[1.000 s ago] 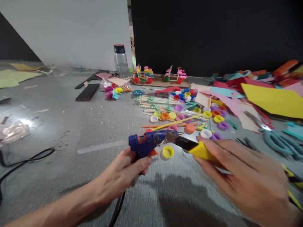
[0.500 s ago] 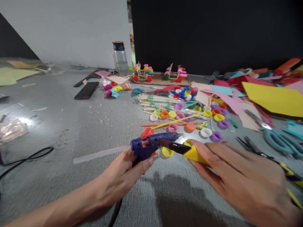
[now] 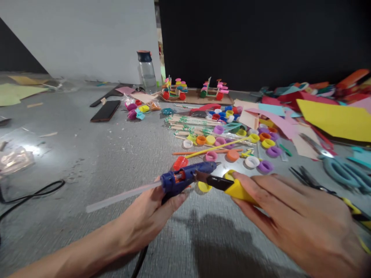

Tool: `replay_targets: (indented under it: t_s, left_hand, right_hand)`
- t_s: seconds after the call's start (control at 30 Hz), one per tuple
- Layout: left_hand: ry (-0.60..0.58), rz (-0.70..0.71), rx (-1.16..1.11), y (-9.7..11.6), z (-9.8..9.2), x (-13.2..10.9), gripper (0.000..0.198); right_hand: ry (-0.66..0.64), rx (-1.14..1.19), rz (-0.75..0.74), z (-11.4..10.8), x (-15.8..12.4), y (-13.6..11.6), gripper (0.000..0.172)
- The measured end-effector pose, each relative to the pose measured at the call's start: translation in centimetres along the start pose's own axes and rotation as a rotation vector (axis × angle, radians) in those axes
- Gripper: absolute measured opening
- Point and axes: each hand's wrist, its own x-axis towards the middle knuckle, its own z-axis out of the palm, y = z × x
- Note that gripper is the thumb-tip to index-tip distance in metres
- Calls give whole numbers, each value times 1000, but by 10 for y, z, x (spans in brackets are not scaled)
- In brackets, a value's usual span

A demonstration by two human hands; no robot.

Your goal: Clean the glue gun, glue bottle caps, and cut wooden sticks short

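My left hand (image 3: 158,208) is closed round the handle of a blue glue gun (image 3: 188,175), its nozzle pointing right. A translucent glue stick (image 3: 121,196) juts out of the gun's back end toward the left. In my right hand (image 3: 292,212) is a yellow utility knife (image 3: 240,191), with its blade toward the left. The blade tip meets the side of the gun in the view; whether it presses on it I cannot tell. A red bottle cap (image 3: 180,163) lies just behind the gun, and a yellow cap (image 3: 204,187) sits below the blade.
Many coloured caps (image 3: 252,162), wrapped sticks (image 3: 197,121) and a yellow straw (image 3: 214,148) lie beyond my hands. Scissors (image 3: 339,170), pliers (image 3: 311,181) and coloured paper (image 3: 333,119) are on the right. Farther back stand a water bottle (image 3: 147,73) and two small toy cars (image 3: 174,89). A black cable (image 3: 34,195) lies left.
The glue gun has tilted slightly, its glue stick's free end lower and a bit farther left. The knife stays against the gun's side, nearly unmoved.
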Motion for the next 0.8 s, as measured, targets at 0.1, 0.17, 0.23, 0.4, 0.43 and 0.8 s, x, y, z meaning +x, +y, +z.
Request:
replay_targets:
  t_s: [0.1,0.17,0.23,0.4,0.43,0.8]
  left_hand:
    - [-13,-12,-13,3,0,0,37]
    - [-23,-8,-50,9,0,0,36]
    - [-29,-12,-83,17,-1,-1,36]
    - [-5,-78,-153,25,-3,-3,32]
    - [-3,-89,-157,25,-3,-3,32]
    - [19,-79,-140,26,-4,-3,29]
  right_hand:
    - [-4,-19,-43,-1,3,-2,25]
    - [0,-25,-62,-2,4,-3,26]
    - [12,-29,-67,-2,4,-2,26]
    - [12,-80,-26,-3,2,3,22]
    - [13,-95,-24,-3,2,4,21]
    - [40,-78,-89,0,3,0,28]
